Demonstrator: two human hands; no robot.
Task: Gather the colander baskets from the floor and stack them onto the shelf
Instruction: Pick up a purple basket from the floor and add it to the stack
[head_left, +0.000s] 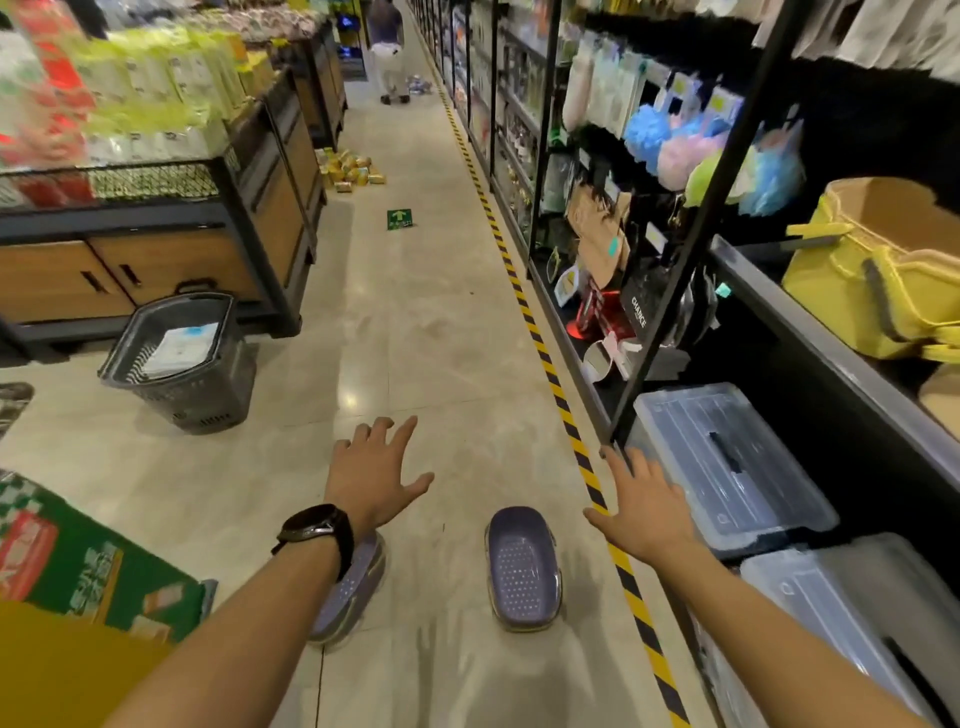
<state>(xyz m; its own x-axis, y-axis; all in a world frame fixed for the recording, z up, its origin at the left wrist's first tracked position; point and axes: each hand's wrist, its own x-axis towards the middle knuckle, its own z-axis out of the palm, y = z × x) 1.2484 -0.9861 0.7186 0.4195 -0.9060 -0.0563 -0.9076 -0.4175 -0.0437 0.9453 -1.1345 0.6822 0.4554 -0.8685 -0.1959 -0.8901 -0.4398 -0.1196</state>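
Two purple perforated colander baskets lie on the tiled floor of a shop aisle. One colander basket (523, 569) lies between my arms, fully visible. The other colander basket (349, 592) is partly hidden under my left forearm. My left hand (375, 473) hovers above the floor with fingers spread, holding nothing; a black watch sits on its wrist. My right hand (641, 506) is stretched out, fingers apart and empty, close to the black shelf (779, 306) on the right.
Clear lidded storage boxes (727, 462) fill the lowest shelf level; yellow bins (883, 270) stand higher up. A dark shopping basket (182, 358) stands on the floor at left by a wooden display stand. A yellow-black stripe (550, 374) runs along the shelf. A person stands far down the aisle.
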